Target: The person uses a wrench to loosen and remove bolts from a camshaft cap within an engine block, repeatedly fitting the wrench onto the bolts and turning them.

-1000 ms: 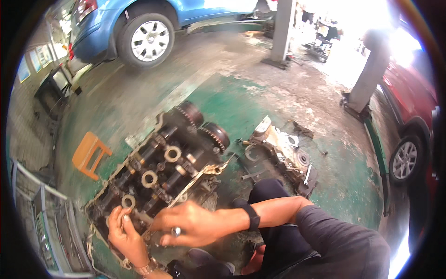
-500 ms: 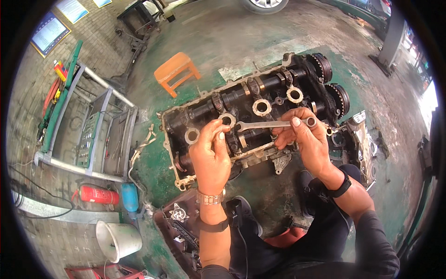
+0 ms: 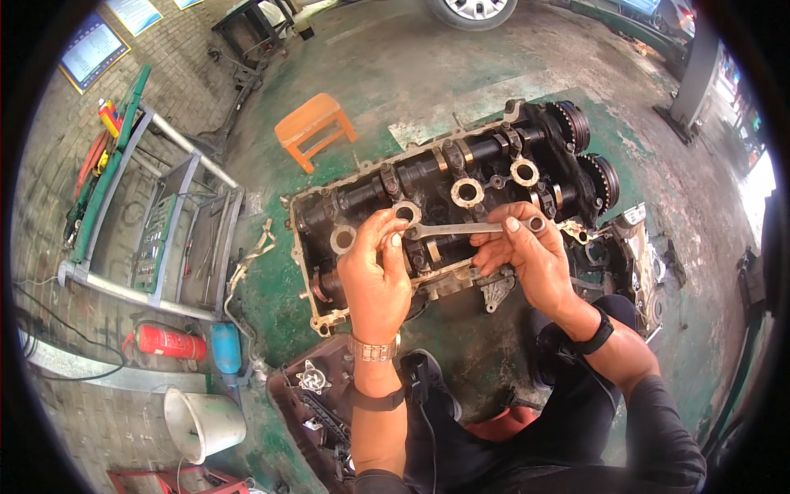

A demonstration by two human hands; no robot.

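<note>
My right hand [image 3: 535, 255] grips a combination wrench [image 3: 453, 230] near its ring end, thumb on top, and holds it level. The wrench's open end points left and meets the fingertips of my left hand [image 3: 374, 267]. Thumb and fingers of that hand are pinched together; whatever lies between them is too small or hidden to name. Below both hands lies an engine cylinder head [image 3: 387, 177] with dark camshafts, several round metal rings along its middle and two toothed sprockets [image 3: 598, 181] at its right end.
An orange stool [image 3: 309, 123] stands beyond the engine part. On the left are a metal tool rack [image 3: 140, 292], a red fire extinguisher [image 3: 170, 342], a blue cylinder [image 3: 225, 347] and a white bucket [image 3: 218, 428]. A brown tray [image 3: 288, 395] holds loose metal parts; another engine casting [image 3: 646, 263] lies right.
My right hand has moved slightly left with the wrench, bringing its open end against my left fingertips. My left hand has barely moved and stays pinched.
</note>
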